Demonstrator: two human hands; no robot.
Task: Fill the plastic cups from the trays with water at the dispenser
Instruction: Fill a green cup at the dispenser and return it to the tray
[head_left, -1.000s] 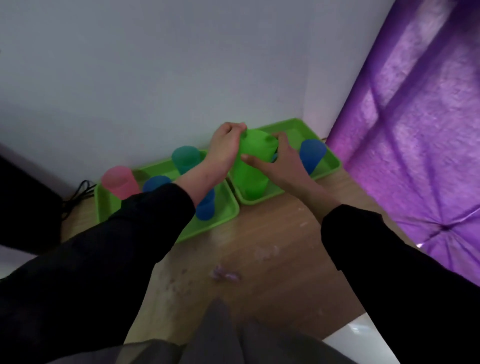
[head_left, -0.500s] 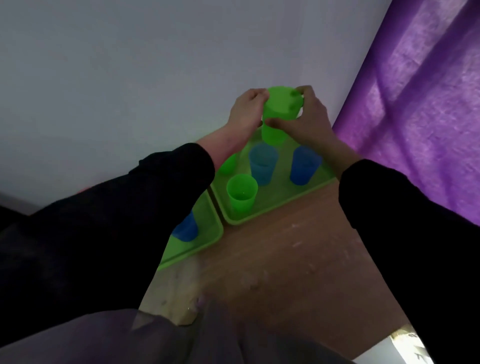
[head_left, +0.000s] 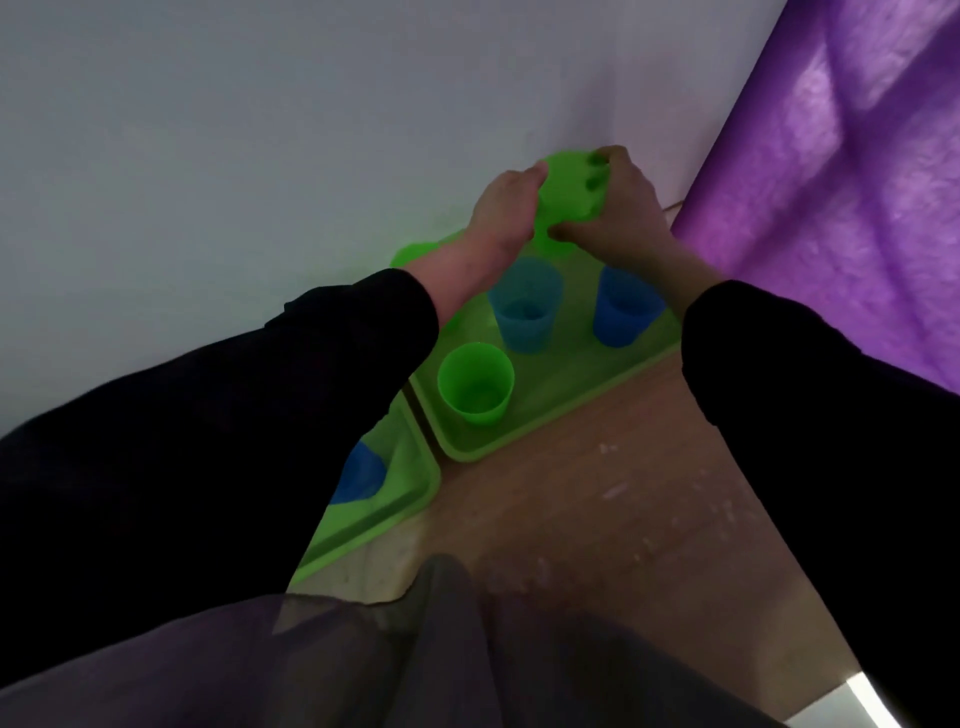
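— Where do we have the cup (head_left: 569, 195)?
— Upper middle of the frame, in front of the wall (head_left: 260, 156), held up above the far end of the right tray (head_left: 545, 434). Our left hand (head_left: 506, 208) grips it from the left and our right hand (head_left: 631, 208) from the right, fingers (head_left: 608, 155) curled over its rim.
— Is it one cup or two nested?
— We cannot tell. Green shows below our grip as well, so we may be holding a stuck pair.
— What could go wrong, then?
— If they are jammed and we tug hard, one may pop loose and drop onto the teal cup (head_left: 524, 306) or the blue cup (head_left: 621, 312), which stand on that tray right under our hands.
— Anything else?
— Our left sleeve (head_left: 260, 415) hangs over the left tray (head_left: 410, 499) and passes just beside the green cup (head_left: 475, 384) at the near end of the right tray. Drawing that arm back carelessly could knock it over.
— And the dispenser?
— We do not see it. We would have to turn away with the cup, and the curtain (head_left: 857, 208) at the right edge hangs near our right arm, so it could snag.
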